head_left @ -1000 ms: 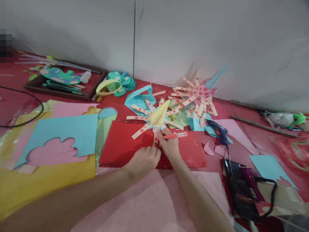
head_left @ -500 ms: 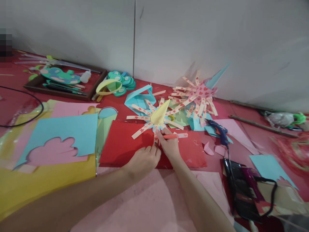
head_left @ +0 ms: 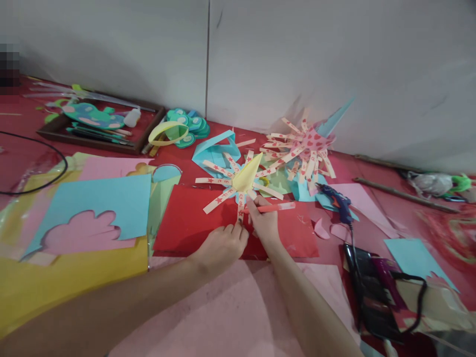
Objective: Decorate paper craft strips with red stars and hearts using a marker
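A paper craft with a yellow cone (head_left: 245, 174) at its centre and cream paper strips (head_left: 214, 181) fanning out lies on a red sheet (head_left: 201, 218). The strips bear red letters and stars. My right hand (head_left: 265, 225) is closed around a red marker (head_left: 277, 207), its tip at the strip pointing toward me. My left hand (head_left: 225, 245) has its fingers curled, and its fingertips hold the near end of that same strip down; the exact grip is partly hidden.
Behind stands a similar pink craft (head_left: 312, 143) with hearts. A glue gun (head_left: 340, 203) with its cord lies to the right, above a black case (head_left: 372, 287). To the left are coloured paper sheets (head_left: 111, 193) and a wooden tray (head_left: 100, 145) of brushes.
My right hand and the marker have shifted slightly to the right, uncovering more lettering on the near strip. My left hand stays on the strip's end.
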Demonstrator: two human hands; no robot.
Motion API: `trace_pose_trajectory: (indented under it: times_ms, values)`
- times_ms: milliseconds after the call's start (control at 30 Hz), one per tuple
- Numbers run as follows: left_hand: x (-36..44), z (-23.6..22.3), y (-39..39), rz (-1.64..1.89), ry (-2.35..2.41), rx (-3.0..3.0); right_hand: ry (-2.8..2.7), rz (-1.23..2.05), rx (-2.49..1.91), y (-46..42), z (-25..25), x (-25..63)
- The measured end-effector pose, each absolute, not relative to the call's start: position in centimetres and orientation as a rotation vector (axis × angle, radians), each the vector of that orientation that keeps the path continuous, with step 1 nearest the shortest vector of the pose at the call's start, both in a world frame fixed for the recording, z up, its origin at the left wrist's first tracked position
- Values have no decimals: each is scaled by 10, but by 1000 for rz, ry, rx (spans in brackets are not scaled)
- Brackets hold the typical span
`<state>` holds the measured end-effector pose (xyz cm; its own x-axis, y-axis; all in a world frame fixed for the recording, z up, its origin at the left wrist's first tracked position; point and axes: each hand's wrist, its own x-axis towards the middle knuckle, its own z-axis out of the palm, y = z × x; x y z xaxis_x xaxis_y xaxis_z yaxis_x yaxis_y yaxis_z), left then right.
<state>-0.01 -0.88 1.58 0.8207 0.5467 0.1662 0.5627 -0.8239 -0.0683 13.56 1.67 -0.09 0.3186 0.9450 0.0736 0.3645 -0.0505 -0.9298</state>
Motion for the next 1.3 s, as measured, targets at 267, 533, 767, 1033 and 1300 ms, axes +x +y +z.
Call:
trace_pose_trajectory:
  times_ms: [267,533,767,1033,1300]
  values:
    - [-1,15,-9,-228,-879,-2898,-1300,726,-1609,17,-3,135]
    - [-1,14,-9,-259,-867,-2893,-1372,643,-1590,18,-4,135]
    - [-1,15,-9,-206,-894,-2913,-1416,587,-1572,18,-1,135]
    - [-2,15,-9,-220,-881,-2914,-1326,629,-1608,17,-2,136]
    - [-1,14,-9,-219,-863,-2896,-1277,682,-1617,17,-1,136]
